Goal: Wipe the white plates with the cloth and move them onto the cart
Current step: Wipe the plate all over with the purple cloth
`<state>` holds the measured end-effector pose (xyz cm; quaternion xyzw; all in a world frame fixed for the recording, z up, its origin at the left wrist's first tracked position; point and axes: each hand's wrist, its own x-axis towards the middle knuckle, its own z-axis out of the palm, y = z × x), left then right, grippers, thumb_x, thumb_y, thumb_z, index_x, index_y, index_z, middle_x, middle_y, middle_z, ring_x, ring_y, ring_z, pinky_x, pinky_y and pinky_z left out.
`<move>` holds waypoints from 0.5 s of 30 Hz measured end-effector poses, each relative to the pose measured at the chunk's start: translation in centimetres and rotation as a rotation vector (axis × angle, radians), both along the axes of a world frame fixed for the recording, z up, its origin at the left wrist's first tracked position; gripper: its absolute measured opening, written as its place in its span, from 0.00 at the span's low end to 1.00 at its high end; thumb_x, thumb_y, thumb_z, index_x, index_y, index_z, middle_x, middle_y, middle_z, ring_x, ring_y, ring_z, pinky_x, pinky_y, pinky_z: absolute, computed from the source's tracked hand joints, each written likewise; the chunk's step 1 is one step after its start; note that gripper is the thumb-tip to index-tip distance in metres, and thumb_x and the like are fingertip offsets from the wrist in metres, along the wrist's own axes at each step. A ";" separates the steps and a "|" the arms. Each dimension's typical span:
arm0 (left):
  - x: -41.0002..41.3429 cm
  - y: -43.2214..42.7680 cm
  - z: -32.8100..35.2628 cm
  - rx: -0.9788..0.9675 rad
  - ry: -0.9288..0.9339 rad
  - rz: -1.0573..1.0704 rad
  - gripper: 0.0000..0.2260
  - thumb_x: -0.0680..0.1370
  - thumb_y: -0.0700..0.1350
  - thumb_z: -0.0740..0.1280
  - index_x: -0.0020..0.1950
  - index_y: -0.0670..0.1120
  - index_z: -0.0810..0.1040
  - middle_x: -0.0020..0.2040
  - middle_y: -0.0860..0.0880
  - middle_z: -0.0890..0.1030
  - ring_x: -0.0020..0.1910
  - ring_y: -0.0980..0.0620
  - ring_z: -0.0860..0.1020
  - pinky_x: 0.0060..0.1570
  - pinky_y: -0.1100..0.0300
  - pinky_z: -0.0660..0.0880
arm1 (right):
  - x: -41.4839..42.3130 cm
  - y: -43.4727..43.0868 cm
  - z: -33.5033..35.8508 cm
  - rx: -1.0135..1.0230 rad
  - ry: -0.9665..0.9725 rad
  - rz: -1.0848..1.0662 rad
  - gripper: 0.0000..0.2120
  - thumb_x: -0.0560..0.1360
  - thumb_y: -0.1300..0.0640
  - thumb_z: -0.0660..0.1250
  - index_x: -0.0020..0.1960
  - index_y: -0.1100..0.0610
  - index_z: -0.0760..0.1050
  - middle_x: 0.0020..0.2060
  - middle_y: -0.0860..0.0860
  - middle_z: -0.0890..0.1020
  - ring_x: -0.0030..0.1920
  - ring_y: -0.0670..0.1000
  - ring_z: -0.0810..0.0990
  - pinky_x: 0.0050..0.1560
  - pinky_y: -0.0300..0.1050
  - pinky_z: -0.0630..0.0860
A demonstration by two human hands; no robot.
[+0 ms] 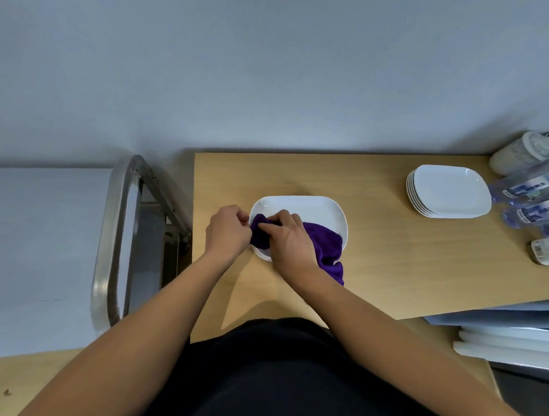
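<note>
Left hand (227, 232) pinches the rim of 1 white plate (311, 206), right hand (289, 240) grips the purple cloth (325, 242) on it; the cart (106, 231) stands beyond the surface's (374, 276) left edge.

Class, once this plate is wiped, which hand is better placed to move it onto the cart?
Left, probably. The left hand sits at the left rim of the plate, nearest the cart; the right hand grips the cloth.

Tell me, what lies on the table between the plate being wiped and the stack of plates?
Nothing: the head view shows only bare wooden table between the plate and the stack of plates.
</note>
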<state>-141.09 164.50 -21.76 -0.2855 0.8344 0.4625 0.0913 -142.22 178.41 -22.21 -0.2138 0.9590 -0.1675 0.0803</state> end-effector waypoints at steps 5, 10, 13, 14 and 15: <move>0.0 -0.5 -0.5 0.129 0.000 0.066 0.05 0.72 0.38 0.71 0.42 0.48 0.80 0.41 0.49 0.83 0.42 0.46 0.83 0.47 0.46 0.81 | -1.3 1.1 0.4 0.079 0.042 -0.081 0.19 0.75 0.66 0.62 0.62 0.52 0.77 0.60 0.53 0.73 0.57 0.57 0.70 0.40 0.46 0.71; -0.1 -0.5 -0.5 0.194 0.019 0.114 0.08 0.72 0.35 0.71 0.40 0.48 0.80 0.40 0.48 0.83 0.42 0.45 0.83 0.49 0.45 0.81 | -2.6 -0.1 0.8 0.020 0.004 -0.170 0.19 0.76 0.67 0.58 0.61 0.53 0.79 0.63 0.53 0.72 0.56 0.59 0.70 0.47 0.48 0.74; 0.1 -0.4 -0.6 0.209 0.032 0.114 0.09 0.73 0.33 0.69 0.40 0.47 0.82 0.38 0.47 0.84 0.41 0.46 0.83 0.48 0.45 0.81 | -1.7 -0.5 0.1 0.012 0.033 0.024 0.15 0.71 0.67 0.64 0.54 0.58 0.80 0.58 0.59 0.76 0.47 0.63 0.73 0.50 0.55 0.75; 0.1 -0.3 -0.6 0.220 0.037 0.120 0.10 0.73 0.33 0.67 0.41 0.47 0.82 0.38 0.47 0.84 0.41 0.47 0.83 0.47 0.45 0.82 | -1.6 -0.4 0.1 0.010 0.037 0.052 0.14 0.70 0.67 0.65 0.53 0.58 0.80 0.56 0.60 0.77 0.45 0.63 0.74 0.49 0.56 0.76; 0.2 -0.3 -0.6 0.227 0.038 0.132 0.10 0.72 0.32 0.66 0.41 0.47 0.82 0.38 0.47 0.84 0.41 0.48 0.83 0.47 0.46 0.82 | -1.6 -0.2 0.3 0.019 0.023 0.077 0.14 0.70 0.67 0.65 0.54 0.58 0.80 0.57 0.59 0.77 0.45 0.63 0.73 0.50 0.56 0.75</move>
